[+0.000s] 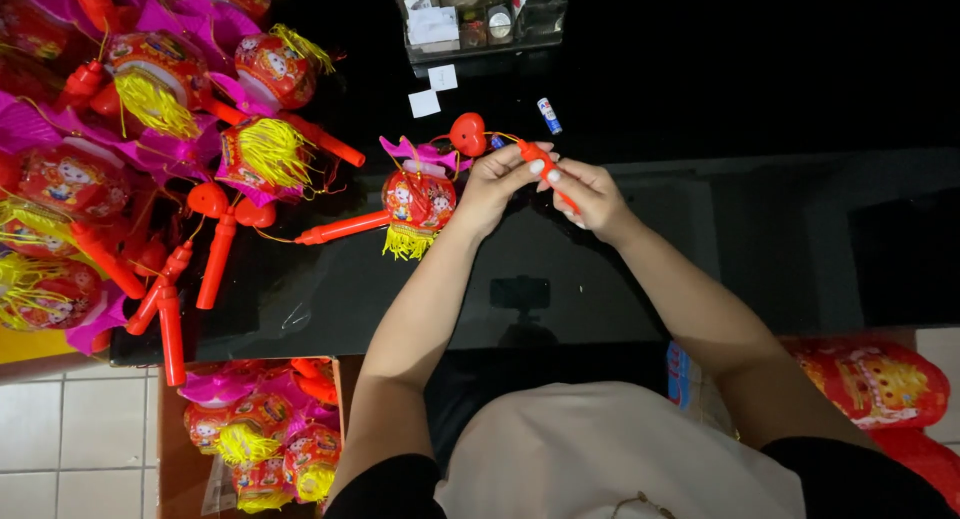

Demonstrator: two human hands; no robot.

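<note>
Far left, I'm looking at a heap of toy lanterns (150,109) in red and pink with yellow tassels, piled on a glossy black bench (600,279), their red stick handles (215,259) sprawling toward the near edge. Below that edge I see pale floor tiles (70,429) and a brown cardboard box (180,449) stuffed with more lanterns (265,444). Moving in: one lantern (418,201) lies alone on the bench, just beside my left hand (495,184), a red heart piece (467,134) above it. The left hand is pinched shut on the upper end of a thin red-orange stick (545,169); my right hand (590,194) is closed around the same stick lower down, both hovering mid-bench. Behind them, two white paper slips (432,89), a small blue-and-white tube (549,115), and a clear organiser box (480,19) at the back. The room is dark beyond. Far right, below the bench, a red printed bag (880,379).
</note>
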